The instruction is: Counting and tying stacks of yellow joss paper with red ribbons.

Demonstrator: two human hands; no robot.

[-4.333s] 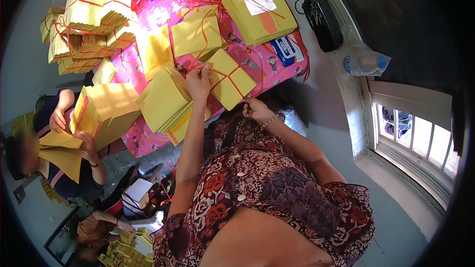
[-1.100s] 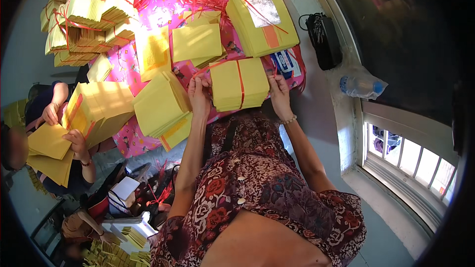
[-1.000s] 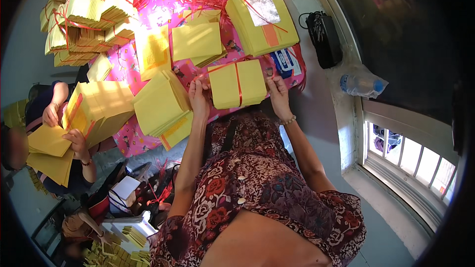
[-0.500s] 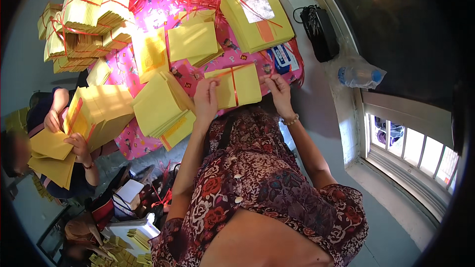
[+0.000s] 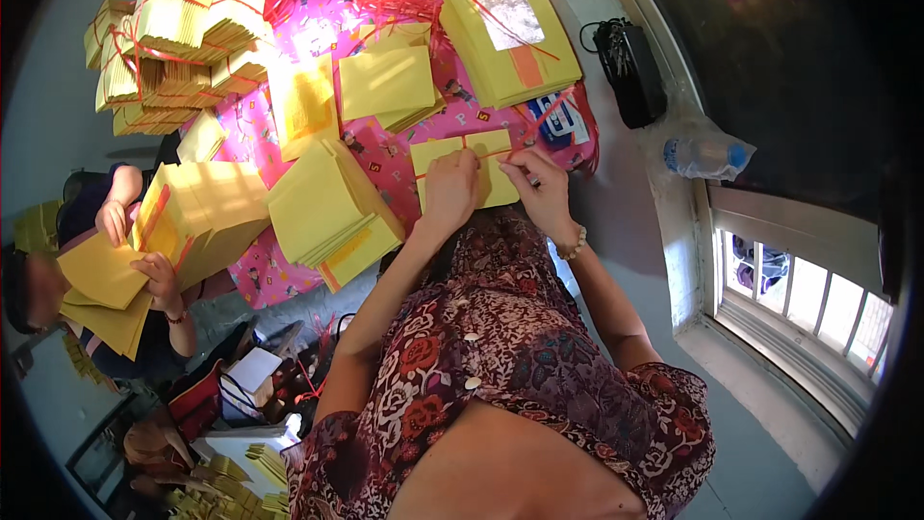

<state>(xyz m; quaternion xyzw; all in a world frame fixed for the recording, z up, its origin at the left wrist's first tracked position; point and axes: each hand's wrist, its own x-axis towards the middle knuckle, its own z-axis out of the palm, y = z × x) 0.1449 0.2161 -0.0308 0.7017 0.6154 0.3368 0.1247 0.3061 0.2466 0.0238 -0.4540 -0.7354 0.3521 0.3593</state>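
The yellow bundle [image 5: 491, 195] lies at the bench's [image 5: 378, 156] five o'clock side, a loose yellow stack [image 5: 322, 207] at its nine. The left hand [image 5: 450, 188] curls its fingers over it — grip unclear; the right hand [image 5: 541, 188], at three, pinches red strap [image 5: 539, 121] between closed fingertips.

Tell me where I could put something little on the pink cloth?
Try the pink cloth between the small stack, big stack, blue pack and the bundle under the left hand. A narrower strip lies between that bundle and the fanned stack. It's crowded at left with piled bundles, and far back with red ribbon.
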